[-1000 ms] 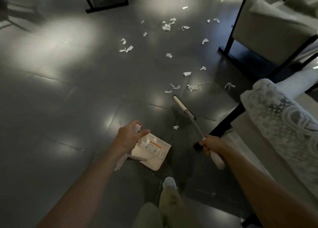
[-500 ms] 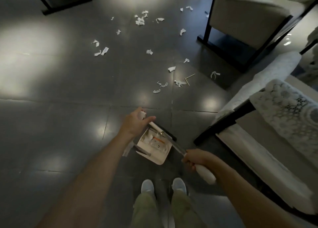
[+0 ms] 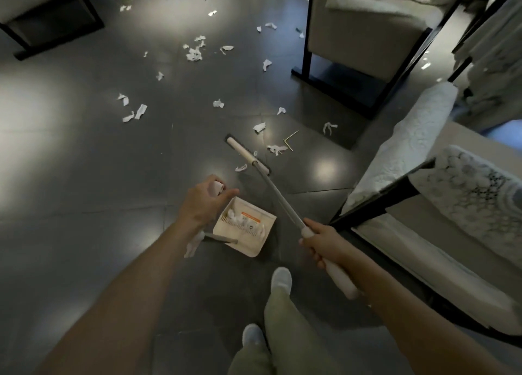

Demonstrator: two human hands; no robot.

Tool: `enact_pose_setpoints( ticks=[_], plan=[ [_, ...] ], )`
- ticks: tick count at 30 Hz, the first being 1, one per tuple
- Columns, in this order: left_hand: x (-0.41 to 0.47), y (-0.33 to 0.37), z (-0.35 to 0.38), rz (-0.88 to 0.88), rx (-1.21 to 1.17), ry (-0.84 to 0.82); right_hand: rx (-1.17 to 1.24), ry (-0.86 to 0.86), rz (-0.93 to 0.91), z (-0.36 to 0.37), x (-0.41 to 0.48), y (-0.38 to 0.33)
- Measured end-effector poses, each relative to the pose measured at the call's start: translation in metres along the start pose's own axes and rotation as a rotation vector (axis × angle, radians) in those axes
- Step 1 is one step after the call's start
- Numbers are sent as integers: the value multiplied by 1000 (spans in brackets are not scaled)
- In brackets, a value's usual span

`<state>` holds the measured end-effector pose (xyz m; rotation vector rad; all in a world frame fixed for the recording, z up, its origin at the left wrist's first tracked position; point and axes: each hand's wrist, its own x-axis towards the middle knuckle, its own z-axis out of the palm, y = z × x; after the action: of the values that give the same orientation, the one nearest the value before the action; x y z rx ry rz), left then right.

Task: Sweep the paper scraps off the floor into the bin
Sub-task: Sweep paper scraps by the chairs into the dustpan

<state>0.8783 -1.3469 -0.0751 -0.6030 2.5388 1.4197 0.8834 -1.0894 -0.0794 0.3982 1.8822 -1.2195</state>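
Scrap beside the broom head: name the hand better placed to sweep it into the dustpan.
Right. The right hand grips the broom, whose head lies by that scrap; the left hand holds the dustpan handle.

My left hand (image 3: 202, 205) wraps the top of the dustpan (image 3: 254, 244) handle, so I can't see most of that grip. The orange label (image 3: 250, 217) inside the pan is too small for me to read. My right hand (image 3: 324, 244) covers a stretch of the broom (image 3: 279, 199) shaft. The armchair (image 3: 364, 35) at upper right runs off the top edge, and the dark-framed seat (image 3: 56, 21) at upper left is cropped too.
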Motion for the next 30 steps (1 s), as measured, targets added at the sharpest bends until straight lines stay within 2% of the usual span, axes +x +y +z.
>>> enact_pose_setpoints(
  ticks=[8, 12, 22, 26, 30],
  plan=[
    [103, 15, -32, -13, 13, 51, 137, 151, -34, -46, 114, -83],
    [166, 25, -46, -57, 24, 49, 223, 216, 33, -86, 177, -131],
    [272, 40, -84, -113, 85, 45, 207, 374, 180, -186, 307, -219],
    [297, 46, -87, -94, 163, -16, 119, 366, 256, -212, 357, -229],
    [314, 45, -94, -101, 162, -42, 11, 266, 338, -197, 380, -236]
  ],
)
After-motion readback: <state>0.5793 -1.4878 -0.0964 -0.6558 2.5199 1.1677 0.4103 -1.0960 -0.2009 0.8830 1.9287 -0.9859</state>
